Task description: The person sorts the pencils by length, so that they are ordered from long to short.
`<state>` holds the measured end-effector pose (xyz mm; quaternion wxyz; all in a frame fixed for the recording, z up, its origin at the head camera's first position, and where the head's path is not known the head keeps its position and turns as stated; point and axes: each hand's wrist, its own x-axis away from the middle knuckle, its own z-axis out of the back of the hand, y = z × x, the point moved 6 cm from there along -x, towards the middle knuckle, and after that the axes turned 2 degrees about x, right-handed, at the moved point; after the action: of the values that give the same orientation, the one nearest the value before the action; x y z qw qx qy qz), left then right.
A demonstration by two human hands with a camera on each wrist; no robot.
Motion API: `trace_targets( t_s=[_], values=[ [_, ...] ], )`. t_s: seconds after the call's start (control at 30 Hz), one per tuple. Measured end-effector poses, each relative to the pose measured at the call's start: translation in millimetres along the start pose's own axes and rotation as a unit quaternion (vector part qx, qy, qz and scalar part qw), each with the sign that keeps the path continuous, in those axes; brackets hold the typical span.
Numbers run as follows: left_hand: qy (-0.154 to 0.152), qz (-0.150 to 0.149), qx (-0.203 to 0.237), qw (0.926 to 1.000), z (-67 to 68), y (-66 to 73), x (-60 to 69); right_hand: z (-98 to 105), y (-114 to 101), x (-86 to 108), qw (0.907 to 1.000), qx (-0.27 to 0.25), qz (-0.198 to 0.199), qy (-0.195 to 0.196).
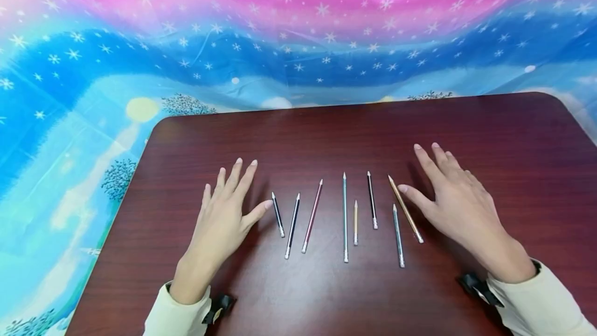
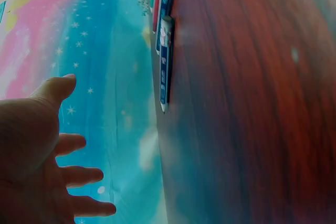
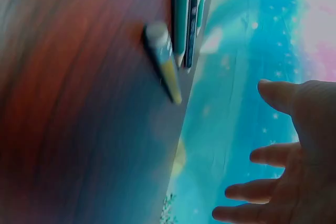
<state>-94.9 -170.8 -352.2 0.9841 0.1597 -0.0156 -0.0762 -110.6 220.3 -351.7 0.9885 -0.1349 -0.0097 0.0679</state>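
Several pencils with pale tips and silvery lower ends lie apart on the table, points away from me. My left hand (image 1: 223,224) is spread left of them, its thumb closest to a short dark pencil (image 1: 278,214). Beside that lie a longer dark pencil (image 1: 293,226) and a red pencil (image 1: 312,215). Towards the middle are a long teal pencil (image 1: 345,217), a short gold pencil (image 1: 356,223) and a black pencil (image 1: 372,200). A blue-grey pencil (image 1: 398,236) and a long gold pencil (image 1: 404,208) lie nearest my right hand (image 1: 459,204), whose fingers are extended. Neither hand holds anything.
The dark reddish-brown table (image 1: 298,294) has rounded far corners. Behind it and along its left side hangs a pink and blue snowflake cloth (image 1: 280,25). Black straps (image 1: 479,288) sit at both pale cuffs.
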Motion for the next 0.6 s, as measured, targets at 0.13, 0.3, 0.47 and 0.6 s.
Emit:
trace_targets(
  t_s=[0.13,0.3,0.47,0.6],
  values=[
    [0.019,0.008,0.051,0.9985,4.2,3.5,1.7,3,-15,2.7,0.9996,-0.009,0.011,0.026],
    [0.034,0.005,0.148,0.9884,4.4,14.4,2.7,4,-37,6.1,0.9959,-0.073,0.032,0.043],
    [0.008,0.003,0.264,0.9646,-6.0,27.0,-1.2,1,-54,6.6,0.987,-0.152,0.037,0.038],
    [-0.029,0.021,0.334,0.942,-17.3,34.2,-4.0,-8,-65,6.6,0.9734,-0.228,0.021,0.008]
  ],
)
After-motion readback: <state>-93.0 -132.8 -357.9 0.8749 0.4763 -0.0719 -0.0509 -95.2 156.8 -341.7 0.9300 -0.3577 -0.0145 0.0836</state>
